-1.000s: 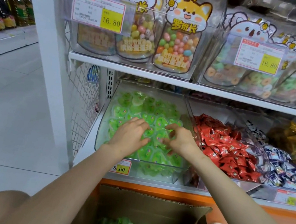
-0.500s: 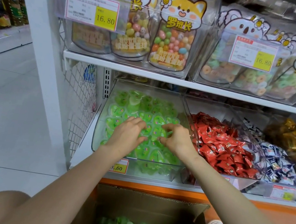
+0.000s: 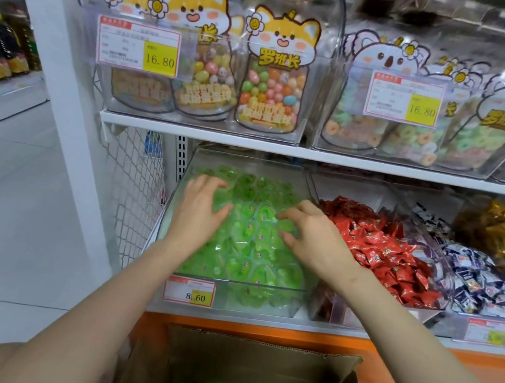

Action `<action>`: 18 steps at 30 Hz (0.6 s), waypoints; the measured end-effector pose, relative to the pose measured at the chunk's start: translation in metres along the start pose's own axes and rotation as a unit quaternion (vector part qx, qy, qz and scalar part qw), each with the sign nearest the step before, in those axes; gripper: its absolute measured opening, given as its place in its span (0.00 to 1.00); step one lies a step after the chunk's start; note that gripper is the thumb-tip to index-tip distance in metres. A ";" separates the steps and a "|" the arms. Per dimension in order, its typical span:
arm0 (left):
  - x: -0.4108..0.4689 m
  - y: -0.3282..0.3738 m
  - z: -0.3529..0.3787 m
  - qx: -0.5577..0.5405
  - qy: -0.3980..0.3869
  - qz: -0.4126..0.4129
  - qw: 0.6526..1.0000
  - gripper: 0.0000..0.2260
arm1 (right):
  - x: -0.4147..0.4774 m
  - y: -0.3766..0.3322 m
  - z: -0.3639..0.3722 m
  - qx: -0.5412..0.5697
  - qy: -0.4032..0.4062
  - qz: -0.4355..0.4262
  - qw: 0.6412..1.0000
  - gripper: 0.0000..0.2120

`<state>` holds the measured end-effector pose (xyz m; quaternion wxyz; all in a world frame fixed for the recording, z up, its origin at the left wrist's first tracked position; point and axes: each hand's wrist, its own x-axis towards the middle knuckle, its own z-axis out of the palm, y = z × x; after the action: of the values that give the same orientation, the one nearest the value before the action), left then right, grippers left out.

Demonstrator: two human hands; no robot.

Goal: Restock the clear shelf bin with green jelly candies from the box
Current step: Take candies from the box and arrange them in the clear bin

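Green jelly candies (image 3: 256,221) fill clear shelf bin (image 3: 262,286) to front rim, left hand (image 3: 200,208) & right hand (image 3: 315,236) spread flat atop, gripping nothing, gap btwn them; box (image 3: 251,360) below shelf, part full.

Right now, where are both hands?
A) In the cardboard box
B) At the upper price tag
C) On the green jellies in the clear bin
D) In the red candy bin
C: left hand and right hand both lie on the green jellies in the clear bin.
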<state>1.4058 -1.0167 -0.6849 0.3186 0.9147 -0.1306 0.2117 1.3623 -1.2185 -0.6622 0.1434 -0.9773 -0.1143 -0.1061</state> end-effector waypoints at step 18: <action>0.075 -0.001 -0.001 0.152 -0.152 -0.207 0.955 0.41 | 0.007 0.045 -0.026 0.127 0.087 -0.032 0.987 0.10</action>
<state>1.4718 -1.0233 -0.6496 0.1892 0.9806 0.0482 0.0175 1.3757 -1.2667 -0.6474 0.2727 -0.9339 -0.1451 -0.1802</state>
